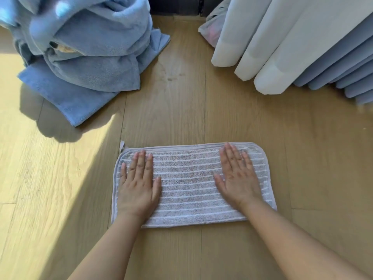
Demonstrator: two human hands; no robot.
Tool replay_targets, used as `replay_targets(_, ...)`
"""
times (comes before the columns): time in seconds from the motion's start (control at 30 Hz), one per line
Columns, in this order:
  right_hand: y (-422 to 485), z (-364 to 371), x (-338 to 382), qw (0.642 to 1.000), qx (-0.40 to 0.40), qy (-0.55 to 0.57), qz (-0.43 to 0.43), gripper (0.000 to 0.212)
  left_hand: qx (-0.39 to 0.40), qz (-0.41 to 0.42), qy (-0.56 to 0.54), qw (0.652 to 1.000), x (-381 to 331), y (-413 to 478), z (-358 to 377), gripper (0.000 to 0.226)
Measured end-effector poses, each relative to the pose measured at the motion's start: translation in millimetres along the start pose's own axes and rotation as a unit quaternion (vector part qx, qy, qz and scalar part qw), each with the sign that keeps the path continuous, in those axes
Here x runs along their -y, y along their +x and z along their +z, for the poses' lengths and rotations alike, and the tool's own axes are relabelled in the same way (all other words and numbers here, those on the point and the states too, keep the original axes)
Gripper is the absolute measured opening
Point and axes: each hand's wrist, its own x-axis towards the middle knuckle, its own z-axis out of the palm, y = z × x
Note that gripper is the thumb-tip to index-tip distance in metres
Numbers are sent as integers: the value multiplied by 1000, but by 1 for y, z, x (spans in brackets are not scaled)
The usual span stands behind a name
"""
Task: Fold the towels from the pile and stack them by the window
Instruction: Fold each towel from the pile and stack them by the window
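Sunlight cuts across the wooden floor (181, 98), with the blue towel pile (86, 57) heaped at the far left and pale curtains (282, 47) hanging at the far right. Between them, nearer the person, a striped towel (187, 184) lies folded into a rectangle. The left hand (137, 186) and right hand (238, 178) rest flat on its 2 ends, fingers straight and close together, pinching nothing. To smooth it well, I'd press outward evenly and keep the edges aligned before any further fold.
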Motion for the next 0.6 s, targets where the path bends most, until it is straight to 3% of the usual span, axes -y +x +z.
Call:
replay_targets(0.2,0,-8,-35,997,33,4,76,65,14,-77,-27,997,8,1,-3,70)
replay_targets(0.43,0,-13,-39,995,87,11,52,76,56,-80,-8,995,2,3,-9,78)
replay_targets(0.53,1,-25,-41,982,172,58,49,70,74,-75,10,994,1,3,-19,75)
replay_targets(0.6,6,-39,-43,972,185,123,75,62,50,-23,37,998,-6,3,-26,73)
